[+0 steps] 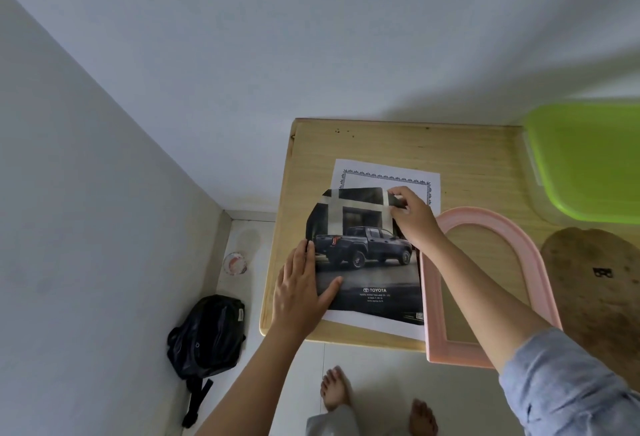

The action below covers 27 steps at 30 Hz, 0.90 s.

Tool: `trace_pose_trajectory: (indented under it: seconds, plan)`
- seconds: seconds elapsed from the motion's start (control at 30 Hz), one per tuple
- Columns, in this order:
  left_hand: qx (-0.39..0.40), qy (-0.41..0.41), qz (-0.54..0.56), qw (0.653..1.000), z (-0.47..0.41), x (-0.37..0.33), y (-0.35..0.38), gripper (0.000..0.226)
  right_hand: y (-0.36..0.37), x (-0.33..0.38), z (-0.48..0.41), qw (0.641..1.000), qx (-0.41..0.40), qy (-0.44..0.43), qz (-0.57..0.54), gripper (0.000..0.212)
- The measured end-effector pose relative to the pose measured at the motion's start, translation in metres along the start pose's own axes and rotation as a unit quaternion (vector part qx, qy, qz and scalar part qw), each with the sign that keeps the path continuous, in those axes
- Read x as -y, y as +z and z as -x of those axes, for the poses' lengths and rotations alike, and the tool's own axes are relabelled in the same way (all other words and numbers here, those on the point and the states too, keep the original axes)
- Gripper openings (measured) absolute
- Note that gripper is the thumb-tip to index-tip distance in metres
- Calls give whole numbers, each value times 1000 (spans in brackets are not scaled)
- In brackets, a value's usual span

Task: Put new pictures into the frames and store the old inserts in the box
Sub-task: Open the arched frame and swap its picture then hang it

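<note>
left hand point(300, 285) flat, fingers straight, pressing left edge of truck picture point(374, 262) | right hand point(414, 219) pinching its far right corner | pink frame point(431, 297) just right, on bench point(485, 151)

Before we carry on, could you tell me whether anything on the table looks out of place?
The pink frame juts over the table's near edge, and the truck picture's top-left corner is cut off slantwise.
</note>
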<state>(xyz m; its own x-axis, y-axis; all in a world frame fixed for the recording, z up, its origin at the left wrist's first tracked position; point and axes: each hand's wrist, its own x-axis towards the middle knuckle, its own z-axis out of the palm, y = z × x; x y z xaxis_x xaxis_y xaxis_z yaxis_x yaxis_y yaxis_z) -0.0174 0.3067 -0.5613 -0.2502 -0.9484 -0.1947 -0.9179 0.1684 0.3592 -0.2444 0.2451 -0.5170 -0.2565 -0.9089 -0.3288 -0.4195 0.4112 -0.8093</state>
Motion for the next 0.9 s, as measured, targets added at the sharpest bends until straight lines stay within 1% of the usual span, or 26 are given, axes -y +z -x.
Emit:
trace_pose_trajectory:
  seconds: [0.2, 0.27, 0.37, 0.43, 0.53, 0.6, 0.67, 0.77, 0.9]
  plan:
    - [-23, -29, 78, 996, -5, 2, -7, 80, 4, 18, 3, 994, -1, -52, -95, 35]
    - [-37, -43, 143, 988, -10, 1, -12, 80, 2, 25, 2, 991, -6, -62, -120, 34]
    - [-86, -54, 230, 968, -19, -6, -22, 77, -4, 35, 1, 985, -13, -67, -161, 35]
    - [-106, -55, 235, 965, -25, -13, -29, 75, -11, 42, 3, 979, -19, -74, -187, 34]
    - [-105, -45, 220, 969, -31, -29, -38, 77, -29, 47, 10, 971, -29, -78, -225, 32]
    - [-99, -18, 226, 969, -29, -47, -41, 78, -43, 48, 16, 966, -46, -74, -244, 31]
    - [-91, 33, 242, 965, -21, -73, -41, 78, -59, 45, 24, 959, -71, -61, -268, 32]
    - [-72, 113, 234, 963, -6, -117, -37, 79, -80, 36, 34, 937, -103, -34, -332, 32]
    - [-53, 171, 199, 964, 16, -165, -26, 66, -109, 21, 54, 923, -118, -30, -364, 31]
